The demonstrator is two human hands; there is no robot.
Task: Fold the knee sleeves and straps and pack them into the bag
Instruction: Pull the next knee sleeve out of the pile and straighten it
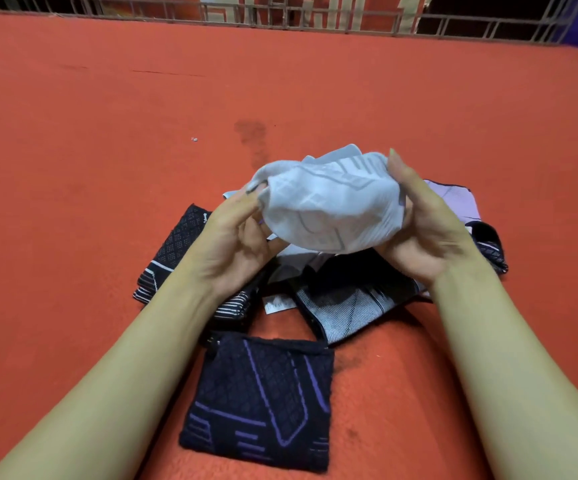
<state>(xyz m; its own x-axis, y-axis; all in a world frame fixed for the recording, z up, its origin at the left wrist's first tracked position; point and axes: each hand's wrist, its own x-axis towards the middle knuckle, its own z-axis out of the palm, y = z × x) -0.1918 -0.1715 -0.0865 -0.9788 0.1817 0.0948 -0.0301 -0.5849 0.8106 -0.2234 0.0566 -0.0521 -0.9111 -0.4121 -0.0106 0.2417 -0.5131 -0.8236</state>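
Nearest me lies a folded dark sleeve [259, 400]; above it, my left hand [235, 237] and right hand [422, 230], palms facing, pinch a white sleeve [332, 206].

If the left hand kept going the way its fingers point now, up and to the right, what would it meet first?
The white knee sleeve, almost at once: the left hand already pinches its left edge, and its fingers aim into the bunched fabric. Beyond that lies the right hand, holding the sleeve's other side. Depth is hard to judge from this single view.
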